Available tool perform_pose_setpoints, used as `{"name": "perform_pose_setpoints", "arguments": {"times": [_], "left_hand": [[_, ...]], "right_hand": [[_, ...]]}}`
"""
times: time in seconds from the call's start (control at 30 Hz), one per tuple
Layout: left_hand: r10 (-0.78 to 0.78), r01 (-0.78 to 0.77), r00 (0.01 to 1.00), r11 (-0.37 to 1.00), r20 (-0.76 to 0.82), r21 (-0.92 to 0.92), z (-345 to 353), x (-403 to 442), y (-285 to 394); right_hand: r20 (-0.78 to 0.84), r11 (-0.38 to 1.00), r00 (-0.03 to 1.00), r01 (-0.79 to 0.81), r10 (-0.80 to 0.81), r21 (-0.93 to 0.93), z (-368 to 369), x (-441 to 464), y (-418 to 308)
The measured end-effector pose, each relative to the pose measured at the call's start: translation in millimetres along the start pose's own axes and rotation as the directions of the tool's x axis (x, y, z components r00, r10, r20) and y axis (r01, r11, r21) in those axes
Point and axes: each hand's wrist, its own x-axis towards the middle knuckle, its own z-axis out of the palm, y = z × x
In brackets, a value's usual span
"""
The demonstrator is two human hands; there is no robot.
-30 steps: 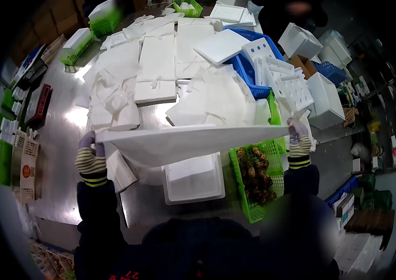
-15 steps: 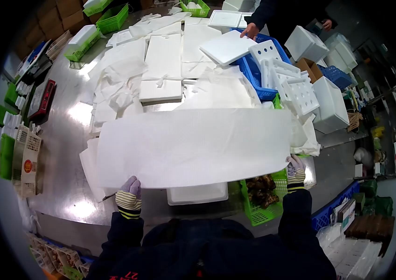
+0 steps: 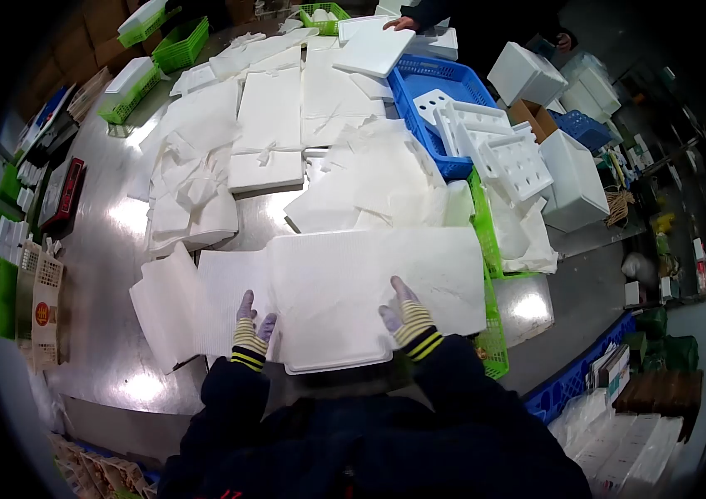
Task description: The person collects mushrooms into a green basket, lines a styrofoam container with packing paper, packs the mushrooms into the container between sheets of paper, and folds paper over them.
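A large white ribbed paper sheet (image 3: 444, 274) lies across a white foam box (image 3: 336, 366), spreading out past both sides of it. The box's near rim shows below the sheet; its inside is covered. At the box's left side, my left hand (image 3: 255, 324), in a lilac glove with a striped cuff, has its thumb and fingers apart against the paper. On the right, my right hand (image 3: 403, 306) rests on the sheet with its fingers spread. Another folded paper sheet (image 3: 168, 308) lies left of my left hand.
Foam lids (image 3: 270, 116) and crumpled paper (image 3: 190, 179) cover the metal table's (image 3: 103, 291) middle. A blue crate (image 3: 453, 79) with perforated foam pieces stands at the right. A green basket (image 3: 492, 333) sits beside the sheet. Across the table, another person's hand (image 3: 401, 24) touches a foam lid (image 3: 375, 51).
The sheet came down onto the foam box. Both my hands left its outer corners and moved inward to the box's sides. The other person's lid shifted away from the blue crate.
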Motion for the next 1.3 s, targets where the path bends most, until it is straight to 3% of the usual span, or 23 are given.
{"name": "perform_pose_setpoints", "arguments": {"times": [0.03, 0.1, 0.13, 0.2, 0.27, 0.3, 0.33, 0.37, 0.4, 0.5, 0.57, 0.63, 0.7, 0.8, 0.83, 0.9, 0.97, 1.03, 1.07, 1.1, 1.17, 1.27, 1.3], "left_hand": [[-0.569, 0.490, 0.822, 0.729, -0.025, -0.478, 28.0, -20.0, 42.1], [-0.036, 0.036, 0.991, 0.999, 0.125, 0.004, 9.6, 11.0, -57.2], [0.235, -0.264, 0.954, 0.952, 0.185, 0.155, 0.7, 25.6, -104.7], [0.244, -0.307, 0.935, 0.920, 0.256, 0.242, -7.2, -6.5, -75.8], [-0.048, 0.051, 0.994, 0.999, 0.098, -0.019, -2.5, -23.8, -13.2], [-0.154, 0.160, 0.986, 0.979, 0.056, -0.123, -2.9, -26.9, 8.4], [0.297, -0.374, 0.925, 0.821, 0.236, 0.431, -8.5, -26.4, 17.4], [0.479, -0.731, 0.646, 0.163, 0.595, 0.662, -11.6, -25.9, 22.5], [0.476, -0.728, 0.650, 0.168, 0.592, 0.665, -3.2, -28.2, 26.8], [0.127, -0.746, 0.594, -0.282, 0.794, 0.603, 48.5, -44.1, 32.7], [0.135, -0.636, 0.583, -0.539, 0.802, 0.552, 63.2, -22.3, -20.3], [-0.179, -0.645, 0.727, -0.508, 0.663, 0.570, 83.6, -21.9, -6.3], [-0.105, -0.559, 0.782, -0.554, 0.615, 0.617, 91.0, -8.3, -23.2], [0.072, -0.623, 0.726, -0.352, 0.684, 0.698, 87.9, -11.2, -19.6], [0.159, -0.645, 0.671, -0.357, 0.724, 0.676, 83.7, -10.0, -24.8], [0.458, -0.700, 0.512, -0.269, 0.727, 0.662, 74.7, -62.8, 60.9], [0.542, -0.650, 0.583, -0.136, 0.605, 0.748, 60.9, -77.2, 79.5], [0.485, -0.599, 0.754, 0.229, 0.444, 0.767, 27.7, -38.6, 15.9], [0.393, -0.509, 0.860, 0.619, 0.325, 0.598, 7.2, -7.9, -43.1], [0.382, -0.503, 0.864, 0.617, 0.328, 0.605, 5.1, -14.0, -36.5], [0.112, -0.265, 0.956, 0.731, 0.273, 0.628, -1.6, -25.2, -17.5], [0.289, -0.409, 0.912, 0.672, 0.290, 0.618, -8.9, -24.8, -23.4], [0.377, -0.476, 0.879, 0.649, 0.293, 0.593, -3.4, -30.6, -17.5]], "right_hand": [[-0.081, 0.992, 0.996, -0.044, 0.035, -0.119, 27.7, 4.7, 16.2], [-0.029, 0.958, 0.958, -0.287, 0.287, -0.013, 61.3, 10.1, 27.1], [-0.082, 0.974, 0.971, -0.227, 0.226, -0.003, 72.8, 9.7, 31.5], [-0.113, 0.985, 0.978, -0.173, 0.173, 0.010, 82.4, 5.4, 31.8], [-0.035, 0.944, 0.997, -0.081, 0.074, -0.320, 65.0, 10.4, 18.0], [-0.032, 0.944, 0.997, -0.081, 0.075, -0.320, 50.6, 12.9, -9.4], [0.076, 0.853, 0.996, 0.069, -0.035, -0.518, 32.6, 12.8, -47.8], [0.207, 0.705, 0.971, 0.228, -0.117, -0.671, 28.2, 12.0, -69.1], [0.266, 0.655, 0.956, 0.279, -0.123, -0.702, 48.4, 15.2, -58.5], [0.379, 0.574, 0.924, 0.286, 0.048, -0.768, 97.9, 33.1, -33.0], [0.429, 0.542, 0.894, 0.300, 0.127, -0.785, 120.6, 46.0, -14.0], [0.491, 0.531, 0.839, 0.312, 0.235, -0.788, 121.0, 50.2, -13.4], [0.501, 0.640, 0.837, 0.265, 0.218, -0.721, 118.0, 58.4, -22.0], [0.559, 0.685, 0.807, 0.298, 0.191, -0.664, 91.2, 54.1, -46.2], [0.466, 0.700, 0.883, 0.306, 0.044, -0.646, 97.0, 48.6, -33.4], [0.046, 0.830, 0.972, 0.221, -0.230, -0.513, 86.1, 25.6, -19.3], [-0.147, 0.943, 0.982, 0.062, -0.116, -0.327, 77.3, 11.8, -6.2], [-0.182, 0.987, 0.982, -0.070, 0.042, -0.147, 79.5, 3.9, 4.1], [-0.129, 0.990, 0.982, -0.132, 0.136, 0.044, 79.5, 4.5, 6.4], [-0.051, 0.952, 0.975, -0.201, 0.218, 0.232, 81.3, 5.2, 8.0], [-0.034, 0.947, 0.978, -0.192, 0.208, 0.259, 94.0, 6.9, 23.8], [0.142, 0.910, 0.912, -0.400, 0.384, 0.110, 74.5, 5.5, -8.0], [-0.008, 0.963, 0.988, -0.149, 0.151, -0.224, 63.8, 2.3, -25.8]]}}
